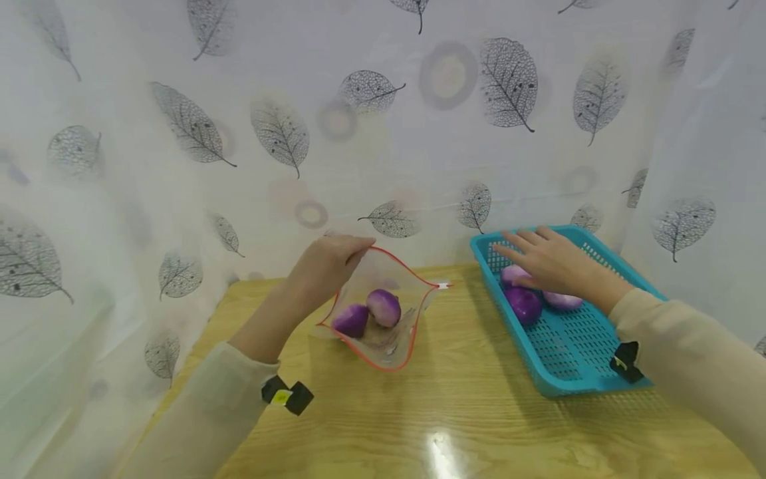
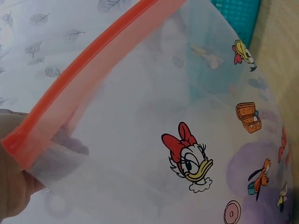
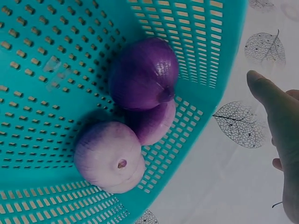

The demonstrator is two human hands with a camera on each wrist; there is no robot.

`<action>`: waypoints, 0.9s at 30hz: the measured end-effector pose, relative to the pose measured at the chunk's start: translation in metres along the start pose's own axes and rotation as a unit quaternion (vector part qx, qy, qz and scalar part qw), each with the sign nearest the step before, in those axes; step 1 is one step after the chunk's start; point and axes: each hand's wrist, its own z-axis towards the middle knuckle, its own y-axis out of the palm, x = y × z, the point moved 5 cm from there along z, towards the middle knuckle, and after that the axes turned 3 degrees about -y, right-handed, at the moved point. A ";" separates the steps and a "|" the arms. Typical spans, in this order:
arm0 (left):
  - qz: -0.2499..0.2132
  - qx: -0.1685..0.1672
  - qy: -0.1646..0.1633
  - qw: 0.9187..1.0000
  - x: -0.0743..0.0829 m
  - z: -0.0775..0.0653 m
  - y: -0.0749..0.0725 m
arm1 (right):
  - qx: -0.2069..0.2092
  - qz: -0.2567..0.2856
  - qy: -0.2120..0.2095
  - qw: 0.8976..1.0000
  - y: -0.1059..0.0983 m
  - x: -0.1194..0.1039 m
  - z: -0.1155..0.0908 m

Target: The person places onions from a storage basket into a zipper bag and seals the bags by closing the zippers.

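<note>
At its left rim, my left hand (image 1: 326, 273) pinches a clear zip bag (image 1: 397, 276) with a red-orange zip edge. The bag's mouth gapes open, and two purple onions (image 1: 383, 308) lie inside. Cartoon prints, including a duck's head (image 2: 189, 163), show on its wall in the left wrist view. My right hand (image 1: 547, 263) is over the far left part of a blue-green plastic basket (image 1: 574, 352), fingers extended and holding nothing. Below it, three onions sit together in the basket: a dark purple one (image 3: 145, 74), a paler one (image 3: 110, 154) and one partly hidden between them (image 3: 156, 122).
Both the bag and the basket stand on a light wooden table (image 1: 359, 419), the basket on the right. A white slider (image 1: 443, 286) sits at the right corner of the bag's zip. Behind the table hangs a pale curtain (image 1: 383, 173) with a leaf print.
</note>
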 end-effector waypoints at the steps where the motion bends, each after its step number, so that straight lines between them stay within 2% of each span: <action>1: 0.001 -0.001 0.000 1.000 0.000 0.000 0.000 | -0.018 0.003 0.002 1.000 0.002 0.000 -0.001; 6: 0.003 -0.006 -0.006 1.000 0.000 0.000 0.001 | -0.097 0.033 0.017 0.995 0.011 -0.002 -0.004; 11: 0.000 -0.004 -0.006 1.000 0.000 0.000 0.000 | -0.148 0.087 0.032 0.985 0.018 -0.005 -0.008; 15: -0.004 -0.003 -0.005 1.000 0.001 0.000 0.000 | -0.164 0.108 0.038 0.980 0.024 -0.008 -0.010; 21: -0.005 0.002 -0.002 1.000 0.000 0.000 0.000 | -0.171 0.126 0.020 0.977 0.037 -0.012 -0.012; 27: -0.017 0.002 0.002 1.000 0.001 0.002 0.003 | -0.210 0.122 0.002 0.970 0.047 -0.017 -0.016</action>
